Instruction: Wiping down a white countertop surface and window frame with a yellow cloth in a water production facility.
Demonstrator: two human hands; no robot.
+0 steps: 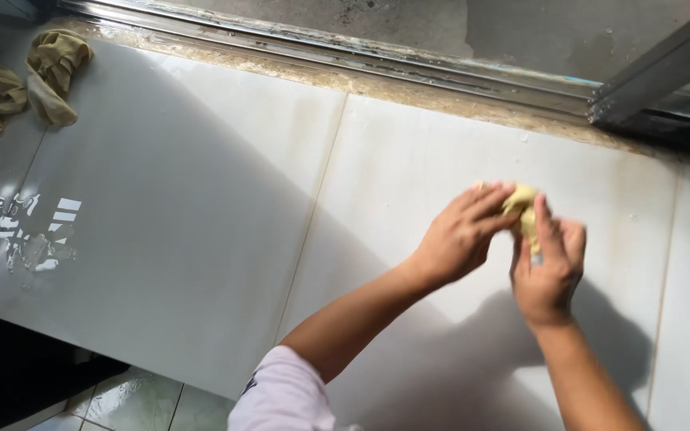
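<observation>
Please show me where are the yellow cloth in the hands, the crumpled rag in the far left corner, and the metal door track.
yellow cloth [523, 206], head view, on the bunched part between the hands.
crumpled rag [53, 72], head view, on its middle folds.
metal door track [345, 49], head view, on the rail's mid-length.

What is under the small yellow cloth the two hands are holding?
The yellow cloth is gripped between the left hand and right hand, above the white tiled floor. The hands' shadow falls on the tile below. Most of the cloth is covered by the fingers.

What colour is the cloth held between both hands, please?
Pale yellow cloth, seen in the head view.
</observation>
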